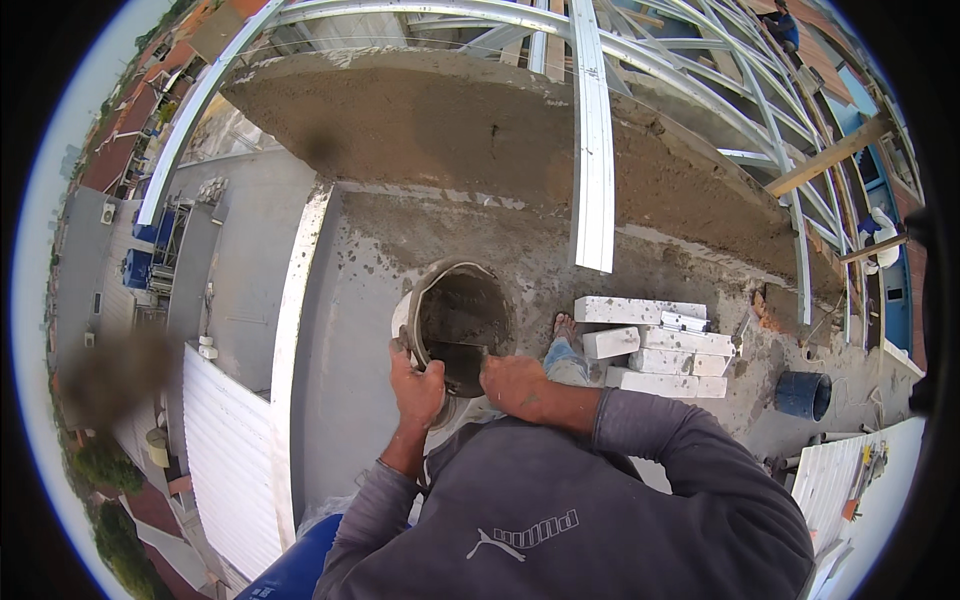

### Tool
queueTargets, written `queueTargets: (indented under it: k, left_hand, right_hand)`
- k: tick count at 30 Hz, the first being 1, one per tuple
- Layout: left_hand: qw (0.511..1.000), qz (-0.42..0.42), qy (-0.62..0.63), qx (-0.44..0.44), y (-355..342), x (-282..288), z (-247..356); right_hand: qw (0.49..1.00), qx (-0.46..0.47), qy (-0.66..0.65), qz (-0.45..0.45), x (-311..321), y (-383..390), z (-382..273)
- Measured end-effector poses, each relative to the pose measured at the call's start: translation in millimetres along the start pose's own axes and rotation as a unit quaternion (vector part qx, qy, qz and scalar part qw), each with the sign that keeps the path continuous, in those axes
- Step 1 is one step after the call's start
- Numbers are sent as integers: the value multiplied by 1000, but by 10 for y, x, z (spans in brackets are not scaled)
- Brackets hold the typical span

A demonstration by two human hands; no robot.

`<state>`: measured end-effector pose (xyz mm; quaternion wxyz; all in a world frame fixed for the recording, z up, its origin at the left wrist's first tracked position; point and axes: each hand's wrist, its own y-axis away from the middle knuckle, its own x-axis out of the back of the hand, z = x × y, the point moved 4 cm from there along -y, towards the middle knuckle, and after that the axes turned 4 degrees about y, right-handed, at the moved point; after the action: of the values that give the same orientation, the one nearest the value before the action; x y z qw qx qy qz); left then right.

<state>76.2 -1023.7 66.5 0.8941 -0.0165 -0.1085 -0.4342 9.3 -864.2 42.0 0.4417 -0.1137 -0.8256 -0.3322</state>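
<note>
A round, mortar-smeared bucket (404,310) stands in front of me, grey wet mortar (465,305) coating its inside. At its near left rim, my left hand (418,388) is closed on the edge, thumb up. My right hand (513,385) makes a fist at the near right side of the opening. From that fist a flat dark blade, seemingly a trowel (458,366), reaches into the bucket; its handle is hidden by my fingers.
White blocks (640,310) are stacked right of my bare foot. A metal beam (592,150) juts overhead before the mortar-coated wall (420,125). A low parapet (298,300) edges a drop at left. A dark blue bucket (803,395) lies right. Another person (880,238) is far right.
</note>
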Motion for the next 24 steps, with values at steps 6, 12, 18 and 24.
queueTargets:
  k: [6,12,18,24]
  left_hand:
    - [995,-48,-34,-84,285,472,376]
    - [981,-160,105,-40,488,567,739]
    - [988,-133,38,-64,556,961,798]
    - [992,-103,43,-58,586,1120,744]
  right_hand:
    - [999,-47,13,-16,803,213,278]
    - [831,-70,-494,-245,179,339,150]
    - [800,-6,-543,-255,-129,354,-347]
    - [836,40,-469,-281,206,500,-509]
